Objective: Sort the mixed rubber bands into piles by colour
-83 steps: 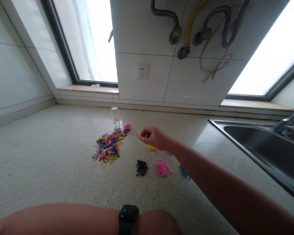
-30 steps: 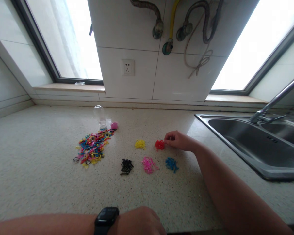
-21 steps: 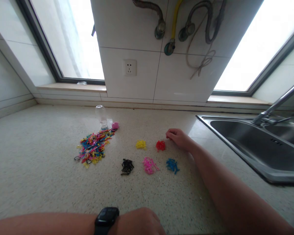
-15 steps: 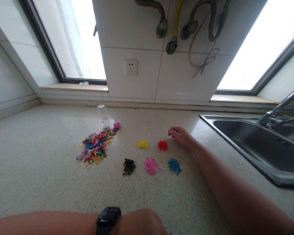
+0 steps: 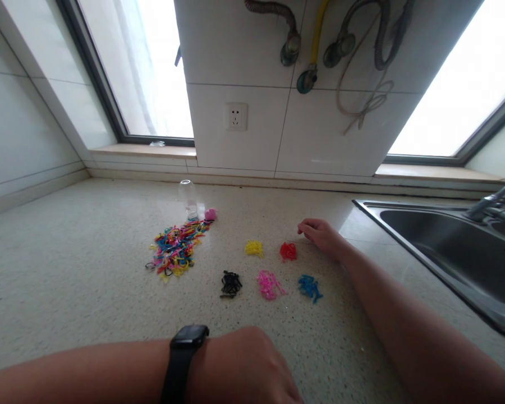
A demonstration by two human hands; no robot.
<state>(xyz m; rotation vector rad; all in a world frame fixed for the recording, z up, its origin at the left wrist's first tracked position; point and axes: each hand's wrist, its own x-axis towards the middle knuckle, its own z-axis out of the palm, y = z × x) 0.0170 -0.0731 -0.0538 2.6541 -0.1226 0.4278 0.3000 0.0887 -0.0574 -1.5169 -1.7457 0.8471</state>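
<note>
Red bands (image 5: 288,251) short of desk's back edge (image 5: 244,193): best pinched lightly; grip of our left hand (image 5: 244,365), right hand (image 5: 322,235) unclear.

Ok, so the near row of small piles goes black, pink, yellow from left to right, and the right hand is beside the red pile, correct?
Not quite: the head view shows the blue pile, not a yellow one, at the right end of the near row, after the black pile and pink pile. The right hand is indeed beside the red pile.
</note>
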